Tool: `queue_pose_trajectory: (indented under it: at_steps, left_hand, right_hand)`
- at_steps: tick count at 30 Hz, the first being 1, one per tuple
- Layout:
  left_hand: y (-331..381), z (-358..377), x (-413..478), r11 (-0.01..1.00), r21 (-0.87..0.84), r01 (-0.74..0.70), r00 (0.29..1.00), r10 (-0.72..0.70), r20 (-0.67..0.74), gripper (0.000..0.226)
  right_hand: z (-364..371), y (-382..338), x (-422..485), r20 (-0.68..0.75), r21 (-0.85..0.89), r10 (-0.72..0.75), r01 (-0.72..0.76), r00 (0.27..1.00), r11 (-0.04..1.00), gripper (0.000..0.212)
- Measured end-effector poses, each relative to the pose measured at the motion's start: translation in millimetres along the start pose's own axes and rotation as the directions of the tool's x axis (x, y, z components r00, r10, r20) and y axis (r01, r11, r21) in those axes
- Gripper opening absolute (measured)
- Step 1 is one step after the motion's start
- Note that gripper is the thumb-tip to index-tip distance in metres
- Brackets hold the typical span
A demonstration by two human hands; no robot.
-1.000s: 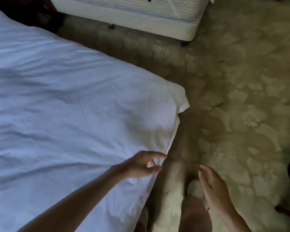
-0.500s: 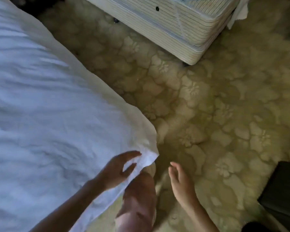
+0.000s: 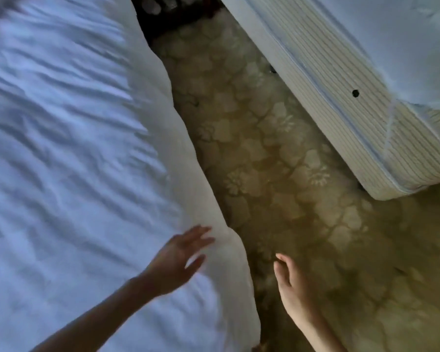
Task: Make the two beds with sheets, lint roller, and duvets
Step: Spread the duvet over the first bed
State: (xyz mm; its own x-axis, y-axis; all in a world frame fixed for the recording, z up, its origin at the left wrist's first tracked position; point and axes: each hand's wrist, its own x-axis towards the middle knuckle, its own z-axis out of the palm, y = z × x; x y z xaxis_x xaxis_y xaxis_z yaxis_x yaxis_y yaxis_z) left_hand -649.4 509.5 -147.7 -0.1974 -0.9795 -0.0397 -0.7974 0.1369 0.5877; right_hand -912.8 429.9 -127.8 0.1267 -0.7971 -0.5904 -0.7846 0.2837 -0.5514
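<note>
A white wrinkled sheet (image 3: 69, 153) covers the near bed and fills the left half of the view, its edge hanging down toward the carpet. My left hand (image 3: 178, 260) hovers with spread, straight fingers over the sheet close to its lower right edge and holds nothing. My right hand (image 3: 290, 283) hangs over the carpet in the gap between the beds, fingers relaxed and empty. The second bed (image 3: 346, 105) shows a bare ribbed mattress side at the upper right, with a white cover on top (image 3: 404, 34).
Patterned beige carpet (image 3: 277, 174) runs between the two beds. A dark gap with dim objects (image 3: 173, 11) lies at the far end of the aisle. The second bed's corner (image 3: 381, 191) juts toward the aisle.
My left hand has let go of the sheet corner it was pinching and opened flat over the sheet. The view has swung, bringing the second bed closer at the right.
</note>
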Motion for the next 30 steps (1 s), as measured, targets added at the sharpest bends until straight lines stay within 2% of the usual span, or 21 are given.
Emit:
queue_pose_trajectory:
  at_steps: [1, 2, 3, 4, 5, 6, 7, 8, 9, 10, 11, 13, 15, 17, 18, 20, 21, 23, 25, 27, 30]
  left_hand:
    - [-29, -21, 22, 0.98, 0.057, 0.19, 0.965, -0.176, -0.195, 0.042]
    - [-59, -39, 39, 0.89, 0.097, 0.445, 0.849, -0.384, -0.363, 0.046]
    - [-80, -57, 56, 0.732, 0.049, 0.68, 0.687, -0.612, -0.392, 0.054]
    - [-91, -70, 71, 0.508, -0.028, 0.861, 0.475, -0.821, -0.317, 0.063]
    - [-97, -72, 77, 0.372, -0.029, 0.928, 0.361, -0.914, -0.186, 0.072]
    - [-95, -59, 76, 0.413, 0.038, 0.91, 0.415, -0.908, -0.062, 0.08]
    - [-85, -46, 77, 0.588, 0.063, 0.806, 0.582, -0.808, 0.096, 0.083]
    - [-73, -42, 80, 0.734, -0.042, 0.678, 0.722, -0.653, 0.229, 0.074]
    - [-64, -48, 81, 0.773, -0.243, 0.585, 0.807, -0.529, 0.263, 0.056]
    - [-68, -61, 82, 0.756, -0.387, 0.528, 0.848, -0.499, 0.181, 0.043]
    - [-83, -80, 85, 0.721, -0.454, 0.524, 0.826, -0.56, 0.065, 0.04]
    - [-128, -119, 92, 0.678, -0.414, 0.608, 0.611, -0.732, -0.302, 0.043]
    - [-183, -155, 91, 0.512, -0.329, 0.793, 0.334, -0.818, -0.469, 0.052]
    - [-221, -156, 78, 0.154, -0.287, 0.946, 0.075, -0.96, -0.269, 0.052]
    - [-228, -145, 65, -0.034, -0.299, 0.954, -0.075, -0.989, -0.126, 0.054]
    - [-210, -112, 38, -0.36, -0.394, 0.846, -0.386, -0.922, 0.015, 0.054]
    - [-192, -100, 29, -0.475, -0.421, 0.772, -0.495, -0.866, 0.069, 0.054]
    - [-167, -98, 34, -0.611, -0.475, 0.633, -0.61, -0.772, 0.18, 0.053]
    - [-181, -131, 58, -0.653, -0.553, 0.518, -0.671, -0.711, 0.211, 0.051]
    - [-223, -176, 88, -0.557, -0.587, 0.587, -0.652, -0.755, 0.064, 0.051]
    - [-296, -244, 134, -0.195, -0.59, 0.784, -0.381, -0.901, -0.209, 0.055]
  right_hand:
    - [-5, -16, 13, 0.025, -0.012, -0.021, 0.022, 0.999, 1.0, 0.038]
    - [-9, -34, 26, 0.051, -0.039, -0.033, 0.035, 0.998, 0.999, 0.038]
    - [-10, -49, 41, 0.073, -0.065, -0.041, 0.046, 0.996, 0.997, 0.037]
    - [-8, -65, 55, 0.102, -0.097, -0.043, 0.053, 0.994, 0.994, 0.037]
    - [-6, -80, 70, 0.128, -0.127, -0.062, 0.078, 0.99, 0.989, 0.036]
    - [-4, -96, 83, 0.159, -0.157, -0.078, 0.103, 0.984, 0.982, 0.036]
    - [-5, -114, 95, 0.195, -0.196, -0.083, 0.122, 0.977, 0.973, 0.036]
    - [-3, -131, 107, 0.234, -0.254, -0.075, 0.136, 0.969, 0.958, 0.037]
    - [-9, -152, 115, 0.266, -0.296, -0.046, 0.126, 0.963, 0.947, 0.037]
    - [-6, -160, 130, 0.295, -0.315, -0.058, 0.155, 0.954, 0.936, 0.036]
    - [5, -151, 155, 0.31, -0.325, -0.063, 0.168, 0.949, 0.931, 0.04]
    - [29, -81, 233, 0.348, -0.316, -0.115, 0.232, 0.93, 0.92, 0.076]
    - [38, -80, 298, 0.224, -0.258, -0.16, 0.217, 0.961, 0.941, 0.085]
    - [5, -181, 300, 0.374, -0.243, -0.234, 0.338, 0.897, 0.909, 0.04]
    - [-13, -259, 287, 0.317, -0.217, -0.263, 0.34, 0.911, 0.915, 0.026]
    - [-38, -322, 313, 0.263, -0.214, -0.289, 0.348, 0.921, 0.913, 0.023]
    - [-37, -337, 336, 0.304, -0.231, -0.288, 0.364, 0.908, 0.902, 0.023]
    - [-37, -359, 371, 0.375, -0.315, -0.257, 0.383, 0.891, 0.868, 0.023]
    - [-25, -384, 390, 0.415, -0.324, -0.277, 0.425, 0.867, 0.845, 0.024]
    - [-3, -418, 392, 0.501, -0.322, -0.322, 0.518, 0.803, 0.792, 0.026]
    - [51, -468, 392, 0.64, -0.308, -0.319, 0.614, 0.699, 0.727, 0.029]
